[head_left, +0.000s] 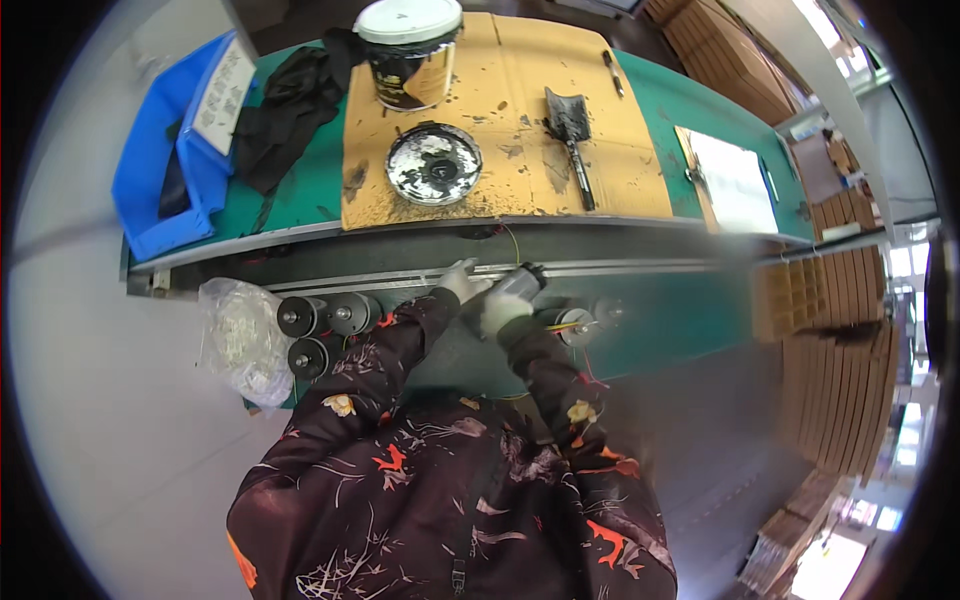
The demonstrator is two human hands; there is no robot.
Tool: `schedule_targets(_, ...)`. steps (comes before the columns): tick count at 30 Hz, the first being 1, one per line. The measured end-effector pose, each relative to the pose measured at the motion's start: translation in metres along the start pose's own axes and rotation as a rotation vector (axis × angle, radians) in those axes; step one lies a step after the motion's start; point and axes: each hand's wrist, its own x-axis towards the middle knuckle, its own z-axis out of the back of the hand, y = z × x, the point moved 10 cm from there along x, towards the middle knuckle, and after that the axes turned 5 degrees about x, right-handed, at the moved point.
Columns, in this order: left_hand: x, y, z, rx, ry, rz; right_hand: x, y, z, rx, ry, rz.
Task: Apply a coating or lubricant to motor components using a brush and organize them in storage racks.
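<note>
My right hand [505,313], in a white glove, is closed on a grey cylindrical motor [519,283] with a dark end, tilted up to the right over the near strip of the bench. Just left of it is my left hand [463,281], also gloved, its fingers stretched toward the metal rail [590,268]; nothing shows in them. A thin yellow-green wire rises behind the motor. Close to my left forearm stand several more motors [353,313] with shafts upward. Beside my right wrist another motor [574,327] has yellow and red wires.
Left of the motors lies a clear plastic bag [243,335]. Beyond the rail, stained cardboard [510,190] bears a bucket [412,70], a paste-smeared round lid [433,165], a black scraper [570,125] and a marker [612,74]. A blue bin [150,200], dark cloth [285,125] and clipboard [725,180] flank it.
</note>
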Motion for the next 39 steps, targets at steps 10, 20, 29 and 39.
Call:
schedule_targets(10, -0.077, -0.053, -0.106, 0.566, 0.528, 0.051, -0.091, 0.045, -0.118, 0.403, 0.150, 0.160)
schedule_targets(20, -0.108, -0.096, 0.058, 0.258, -0.034, -0.107, -0.116, 0.053, -0.092, 0.557, 0.069, 0.590)
schedule_targets(29, -0.149, -0.101, 0.105, 0.181, -0.240, -0.172, -0.141, 0.058, 0.058, 0.428, 0.310, 0.875)
schedule_targets(39, -0.222, 0.112, -0.025, 0.211, -0.229, 0.870, 0.023, -0.056, 0.409, 1.820, -0.093, 1.003)
